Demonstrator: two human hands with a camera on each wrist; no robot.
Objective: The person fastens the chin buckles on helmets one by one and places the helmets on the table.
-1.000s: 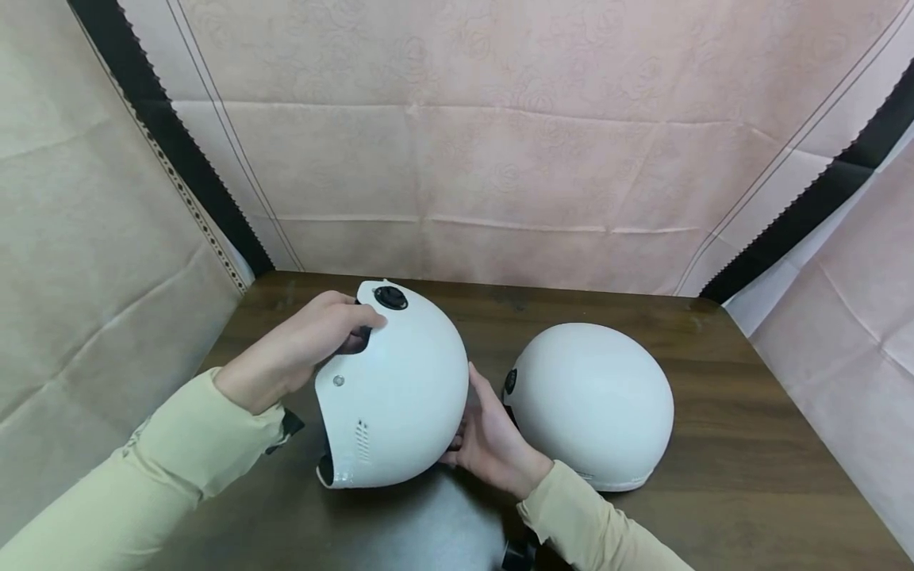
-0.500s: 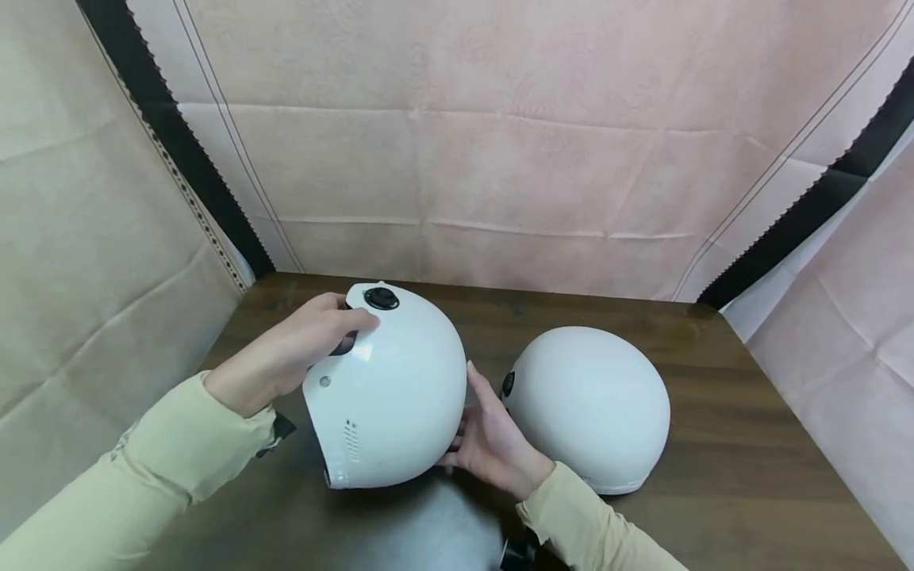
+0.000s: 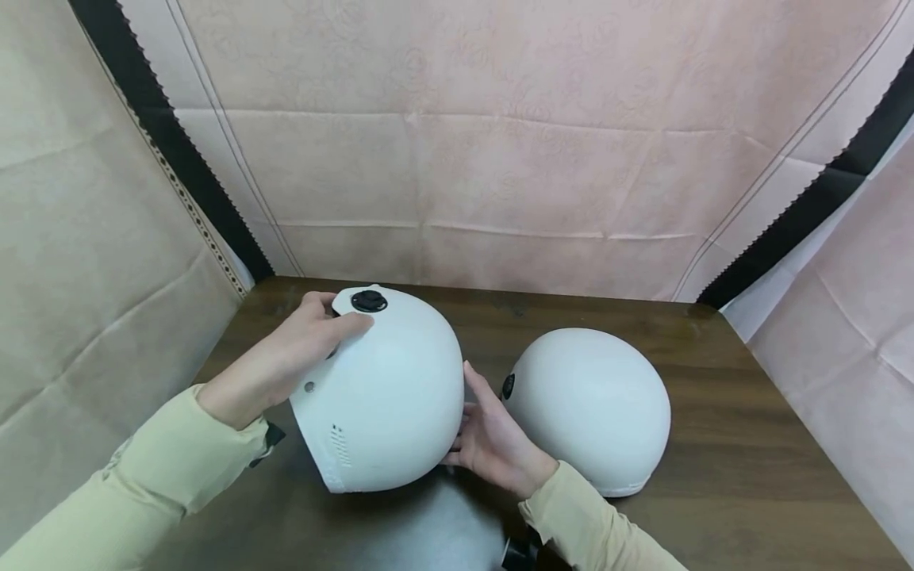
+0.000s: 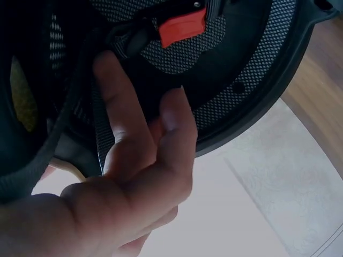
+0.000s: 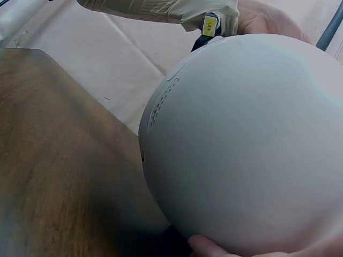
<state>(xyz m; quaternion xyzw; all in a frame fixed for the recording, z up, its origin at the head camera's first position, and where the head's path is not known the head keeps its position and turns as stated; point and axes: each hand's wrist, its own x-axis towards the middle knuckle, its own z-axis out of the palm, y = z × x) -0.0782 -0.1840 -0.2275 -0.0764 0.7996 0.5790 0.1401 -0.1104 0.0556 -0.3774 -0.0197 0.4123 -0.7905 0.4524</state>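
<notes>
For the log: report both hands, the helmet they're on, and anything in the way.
Left hand grips left helmet at front; right hand touches its rear. Right helmet beside right hand, possibly in the way.

Creased pale walls [image 3: 500, 174] behind a wood-grained tabletop [image 3: 743, 444]

In the head view the left forearm [image 3: 143, 468] comes in from eight o'clock and points toward two. The left hand [image 3: 303, 341] grips, its thumb [image 3: 350, 324] laid out toward three o'clock; the left wrist view shows its fingers [image 4: 120, 107] bent, two of them with tips toward twelve. The right forearm [image 3: 600, 527] enters from five o'clock and aims at ten. The right hand [image 3: 496, 436] cups, one digit [image 3: 481, 387] raised toward eleven, the others curled in lower, partly hidden
</notes>
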